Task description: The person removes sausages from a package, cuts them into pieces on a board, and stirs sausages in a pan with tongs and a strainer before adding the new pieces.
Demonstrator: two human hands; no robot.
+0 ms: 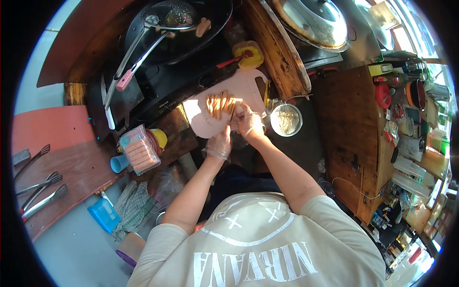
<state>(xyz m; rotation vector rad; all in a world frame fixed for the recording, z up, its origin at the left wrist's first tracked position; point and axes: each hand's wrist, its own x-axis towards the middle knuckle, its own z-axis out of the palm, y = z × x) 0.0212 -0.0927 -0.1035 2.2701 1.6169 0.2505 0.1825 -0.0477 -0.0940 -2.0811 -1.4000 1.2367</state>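
Note:
A pale pink cutting board (205, 125) lies in front of me with several thin brown strips (220, 104) side by side on it. My left hand (220, 144), in a clear plastic glove, is at the board's near edge, its fingers together and pointing up towards the strips. My right hand (248, 121), also gloved, is over the right part of the board, its fingers bent in beside the strips. The two hands almost meet at the fingertips. Whatever lies between the fingers of either hand is too small to make out.
Beyond the board is a black wok (215, 36) with a strainer (171, 16) and tongs (129, 52). A yellow tub (257, 58) stands behind the board, a strainer bowl (286, 119) at its right. Packed sausages (142, 149) and a blue cup (119, 163) are at the left.

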